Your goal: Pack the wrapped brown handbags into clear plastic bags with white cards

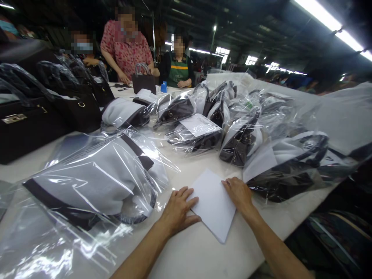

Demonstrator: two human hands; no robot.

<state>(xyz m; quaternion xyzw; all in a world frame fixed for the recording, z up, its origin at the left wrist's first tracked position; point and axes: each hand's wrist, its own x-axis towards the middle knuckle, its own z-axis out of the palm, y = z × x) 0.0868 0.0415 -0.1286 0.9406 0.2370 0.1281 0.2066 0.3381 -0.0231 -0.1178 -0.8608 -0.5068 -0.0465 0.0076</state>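
White paper (213, 205), one sheet or a thin pile, lies flat on the table in front of me. Along its left edge rests my left hand (180, 209), fingers stretched and the thumb apart, touching the paper's side. My right hand (240, 195) has its fingers bent together at the right edge, with the paper's rim at the thumb and fingertips. To the left lies a dark handbag wrapped in white padding inside a clear plastic bag (95, 178). Close to my right hand is another plastic-wrapped handbag (285, 178).
Several plastic-wrapped handbags (193, 135) cover the table's far half. Unwrapped dark handbags (29, 120) stand at the left. Across the table (186, 252), a person in a red patterned shirt (128, 50) handles a handbag (143, 83) near a blue object (164, 87); other people are nearby.
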